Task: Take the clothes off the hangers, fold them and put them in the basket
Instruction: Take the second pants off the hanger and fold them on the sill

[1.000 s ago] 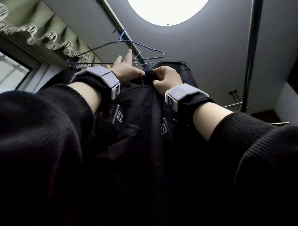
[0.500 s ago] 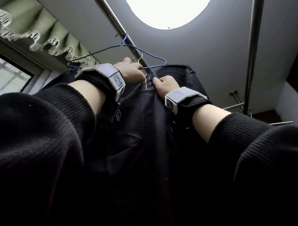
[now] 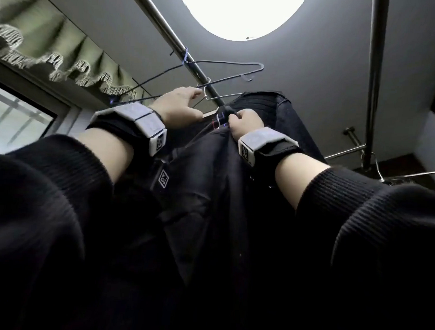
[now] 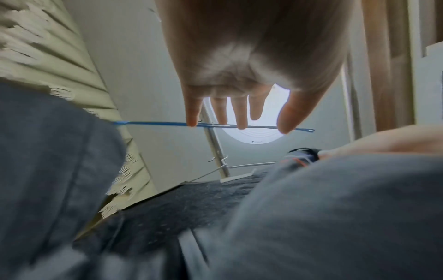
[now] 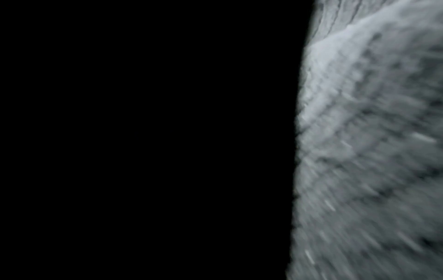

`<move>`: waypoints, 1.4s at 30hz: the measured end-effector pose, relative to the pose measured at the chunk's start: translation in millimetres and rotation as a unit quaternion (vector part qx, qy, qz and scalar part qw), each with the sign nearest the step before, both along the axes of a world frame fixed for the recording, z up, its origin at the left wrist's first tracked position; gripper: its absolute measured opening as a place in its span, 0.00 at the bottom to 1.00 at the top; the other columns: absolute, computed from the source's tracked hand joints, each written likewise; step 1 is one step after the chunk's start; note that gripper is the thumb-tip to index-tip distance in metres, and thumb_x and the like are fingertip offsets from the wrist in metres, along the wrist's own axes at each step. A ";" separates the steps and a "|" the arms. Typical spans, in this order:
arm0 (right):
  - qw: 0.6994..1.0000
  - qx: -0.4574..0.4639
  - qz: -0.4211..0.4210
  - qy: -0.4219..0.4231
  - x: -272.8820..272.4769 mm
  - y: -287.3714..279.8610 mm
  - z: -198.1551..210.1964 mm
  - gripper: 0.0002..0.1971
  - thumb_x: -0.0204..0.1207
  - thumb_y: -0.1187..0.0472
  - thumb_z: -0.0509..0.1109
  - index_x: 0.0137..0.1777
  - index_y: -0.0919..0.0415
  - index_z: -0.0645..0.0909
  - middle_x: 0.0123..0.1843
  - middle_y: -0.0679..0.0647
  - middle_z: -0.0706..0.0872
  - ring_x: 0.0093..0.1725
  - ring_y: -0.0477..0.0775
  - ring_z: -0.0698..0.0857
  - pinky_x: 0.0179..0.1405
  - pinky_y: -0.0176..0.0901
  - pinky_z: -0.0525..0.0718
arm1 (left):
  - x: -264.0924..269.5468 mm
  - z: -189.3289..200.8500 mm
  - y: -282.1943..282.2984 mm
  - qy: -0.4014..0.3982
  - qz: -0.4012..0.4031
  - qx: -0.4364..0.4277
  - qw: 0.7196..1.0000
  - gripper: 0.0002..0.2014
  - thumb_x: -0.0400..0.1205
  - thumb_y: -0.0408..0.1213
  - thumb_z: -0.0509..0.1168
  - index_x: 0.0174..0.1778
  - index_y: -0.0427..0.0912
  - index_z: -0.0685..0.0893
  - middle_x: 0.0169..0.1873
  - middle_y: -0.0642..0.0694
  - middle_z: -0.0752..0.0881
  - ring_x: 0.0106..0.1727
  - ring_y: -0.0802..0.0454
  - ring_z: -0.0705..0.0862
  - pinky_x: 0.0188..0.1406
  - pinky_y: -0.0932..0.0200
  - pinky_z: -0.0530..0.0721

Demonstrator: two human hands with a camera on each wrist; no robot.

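Overhead, at the far left, a pleated olive curtain valance with a pale fringe (image 3: 55, 50) runs along the top of the window. Right of it a thin blue wire hanger (image 3: 225, 66) hangs empty from the slanting silver metal clothes rail (image 3: 167, 27). The left hand (image 3: 179, 105) is raised just under that rail; in the left wrist view its fingers (image 4: 241, 111) are straight and spread, the fingertips touching the blue hanger's wire, curled round nothing. Beneath it a silver wire hanger (image 3: 221, 96) carries the black garment with a ribbed collar (image 3: 260, 109), which hangs down between both forearms. Next, the right hand (image 3: 242, 123) has its fingers curled into the cloth at the neck, just below the silver hanger's hook, so the garment hangs straight down from that grip. The right wrist view is mostly black, with only blurred grey knit at its right edge. A small white patch with dark marks (image 3: 163, 180) sits on the dark fabric under the left wrist; its writing cannot be read. At the right stands a dark upright metal pole (image 3: 375, 71)
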State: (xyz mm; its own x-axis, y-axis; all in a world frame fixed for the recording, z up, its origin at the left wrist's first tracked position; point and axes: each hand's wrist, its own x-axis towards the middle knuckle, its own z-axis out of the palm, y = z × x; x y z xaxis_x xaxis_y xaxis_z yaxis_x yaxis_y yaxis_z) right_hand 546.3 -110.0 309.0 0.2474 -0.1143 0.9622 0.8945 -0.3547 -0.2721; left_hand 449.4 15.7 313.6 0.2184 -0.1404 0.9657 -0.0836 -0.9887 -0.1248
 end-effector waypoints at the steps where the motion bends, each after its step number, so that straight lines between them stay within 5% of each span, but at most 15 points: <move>1: 1.000 -0.020 0.000 0.007 1.9 3.7 -2.3 0.19 0.81 0.60 0.57 0.27 0.62 0.66 0.43 0.64 0.76 0.45 0.58 0.74 0.41 0.39 0.64 | -2.1 -2.0 9.2 -0.015 -0.002 -0.007 1.000 0.40 0.66 0.48 0.59 0.78 0.44 0.65 0.77 0.43 0.69 0.77 0.47 0.68 0.75 0.58 0.62; 5: 0.997 -0.071 -0.012 0.028 6.2 17.9 -7.8 0.20 0.79 0.61 0.59 0.24 0.59 0.65 0.37 0.59 0.76 0.46 0.56 0.76 0.50 0.43 0.74 | -13.6 -6.6 63.6 -0.060 0.008 -0.122 0.991 0.39 0.60 0.49 0.56 0.71 0.42 0.77 0.72 0.37 0.75 0.73 0.41 0.73 0.74 0.53 0.68; 8: 0.997 -0.063 -0.013 0.036 6.4 22.9 -8.8 0.16 0.72 0.55 0.60 0.25 0.60 0.68 0.39 0.59 0.78 0.49 0.61 0.82 0.62 0.54 0.79 | -10.4 -7.2 92.2 -0.027 -0.040 -0.191 0.980 0.36 0.67 0.46 0.68 0.71 0.34 0.75 0.70 0.35 0.78 0.71 0.41 0.76 0.73 0.53 0.70; 11: 0.998 -0.055 0.030 0.032 5.8 25.0 -15.5 0.20 0.78 0.57 0.60 0.24 0.59 0.64 0.28 0.57 0.72 0.41 0.59 0.74 0.31 0.35 0.73 | -4.0 -12.3 99.0 0.052 -0.097 -0.184 0.977 0.27 0.78 0.29 0.67 0.72 0.27 0.70 0.64 0.37 0.78 0.55 0.47 0.82 0.56 0.67 0.78; 13: 0.996 -0.049 0.068 0.025 6.2 29.3 -23.8 0.22 0.79 0.55 0.63 0.24 0.61 0.69 0.24 0.53 0.70 0.39 0.56 0.73 0.24 0.34 0.67 | 1.1 -14.9 92.0 0.101 -0.128 -0.155 0.974 0.29 0.74 0.26 0.68 0.71 0.25 0.69 0.58 0.38 0.78 0.36 0.63 0.83 0.35 0.79 0.79; 16: 0.992 -0.060 0.108 -0.015 6.3 47.6 -30.7 0.19 0.76 0.48 0.67 0.51 0.66 0.84 0.40 0.56 0.84 0.48 0.52 0.82 0.45 0.40 0.75 | 5.7 -22.1 73.7 0.121 -0.155 -0.090 0.976 0.29 0.70 0.29 0.64 0.69 0.28 0.72 0.57 0.41 0.82 0.38 0.71 0.86 0.47 0.73 0.82; 19: 0.987 -0.086 0.136 -0.011 0.2 65.6 -33.8 0.33 0.76 0.46 0.68 0.76 0.64 0.68 0.68 0.57 0.82 0.70 0.53 0.78 0.70 0.40 0.70 | 10.3 -25.1 59.3 0.135 -0.179 -0.041 0.974 0.26 0.69 0.30 0.62 0.66 0.33 0.78 0.56 0.39 0.85 0.44 0.60 0.85 0.53 0.64 0.83; 20: 0.986 -0.100 0.135 -0.006 0.9 68.5 -32.4 0.29 0.76 0.46 0.68 0.73 0.63 0.73 0.63 0.56 0.84 0.66 0.54 0.81 0.68 0.41 0.73 | 11.9 -24.4 55.8 0.150 -0.205 -0.047 0.966 0.25 0.67 0.29 0.61 0.63 0.35 0.79 0.53 0.41 0.86 0.42 0.60 0.84 0.50 0.66 0.83; 23: 0.974 -0.133 0.182 -0.002 4.9 71.5 -31.3 0.10 0.77 0.51 0.69 0.44 0.58 0.83 0.33 0.48 0.82 0.33 0.43 0.79 0.35 0.31 0.78 | 13.9 -18.9 55.7 0.174 -0.268 -0.090 0.943 0.26 0.56 0.24 0.55 0.48 0.45 0.82 0.36 0.56 0.90 0.36 0.63 0.86 0.43 0.69 0.83; 26: 0.975 -0.117 0.190 -0.014 7.5 70.2 -28.5 0.11 0.75 0.55 0.71 0.46 0.63 0.85 0.35 0.51 0.80 0.36 0.44 0.77 0.35 0.33 0.75 | 11.7 -16.1 56.9 0.184 -0.300 -0.115 0.929 0.24 0.60 0.19 0.57 0.49 0.43 0.81 0.28 0.58 0.90 0.30 0.64 0.86 0.34 0.71 0.83; 29: 0.981 -0.105 0.160 -0.037 5.9 70.3 -22.1 0.05 0.75 0.57 0.70 0.44 0.58 0.82 0.40 0.54 0.81 0.41 0.47 0.77 0.40 0.40 0.73 | 8.0 -9.1 53.0 0.146 -0.301 -0.141 0.932 0.20 0.73 0.20 0.58 0.59 0.37 0.79 0.40 0.47 0.88 0.37 0.60 0.86 0.33 0.74 0.81; 33: 0.977 -0.127 0.160 -0.062 4.9 67.8 -17.1 0.13 0.77 0.60 0.69 0.53 0.70 0.84 0.47 0.64 0.87 0.45 0.51 0.80 0.52 0.51 0.81 | 13.4 2.9 44.1 0.037 -0.340 -0.177 0.923 0.32 0.67 0.25 0.68 0.69 0.34 0.70 0.49 0.44 0.77 0.52 0.51 0.75 0.37 0.76 0.73; 36: 0.970 -0.155 0.164 -0.087 2.7 67.1 -14.0 0.15 0.78 0.62 0.68 0.55 0.76 0.82 0.42 0.59 0.80 0.44 0.52 0.76 0.44 0.47 0.73 | 25.0 5.7 39.5 0.051 -0.393 -0.201 0.896 0.39 0.73 0.23 0.66 0.78 0.37 0.55 0.65 0.42 0.70 0.66 0.48 0.72 0.53 0.65 0.76; 40: 0.967 -0.182 0.137 -0.110 1.8 65.4 -7.5 0.08 0.79 0.63 0.67 0.50 0.69 0.83 0.41 0.57 0.78 0.41 0.47 0.74 0.39 0.39 0.70 | 20.8 15.8 41.3 0.025 -0.325 -0.195 0.925 0.48 0.60 0.25 0.71 0.77 0.37 0.57 0.72 0.39 0.71 0.72 0.43 0.72 0.72 0.51 0.73; 42: 0.969 -0.190 0.105 -0.114 2.0 71.8 1.3 0.10 0.79 0.62 0.66 0.54 0.67 0.84 0.43 0.55 0.80 0.43 0.46 0.77 0.37 0.35 0.72 | 17.0 21.2 43.3 0.021 -0.312 -0.179 0.933 0.42 0.68 0.17 0.66 0.77 0.37 0.56 0.72 0.38 0.73 0.73 0.44 0.73 0.70 0.54 0.74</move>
